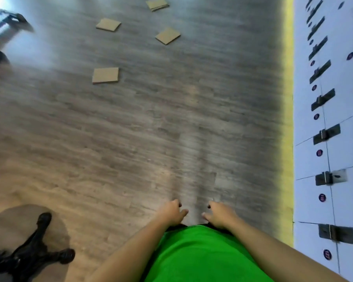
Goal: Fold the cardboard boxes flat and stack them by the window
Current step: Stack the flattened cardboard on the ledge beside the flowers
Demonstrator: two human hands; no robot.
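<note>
Both bare forearms reach forward and down from a green shirt (200, 255), and the two hands hang side by side above the floor, near each other but apart. The left hand (171, 212) has its fingers loosely curled with the thumb pointing inward; the right hand (218, 214) mirrors it — both are relaxed and hold nothing.

The wood-grain floor (130, 139) stretches ahead, blurred. Four flattened cardboard boxes lie scattered on it, well apart from the hands: the nearest (105, 75) ahead to the left, one (108, 24) farther on, one (168, 35) turned like a diamond, and the farthest (157, 3) at the top edge.

Along the right runs a white bank of locker doors (338, 159) with dark hinges and round number tags, above a yellow strip (288, 139). A black chair base (29, 255) with castors sits at lower left.
</note>
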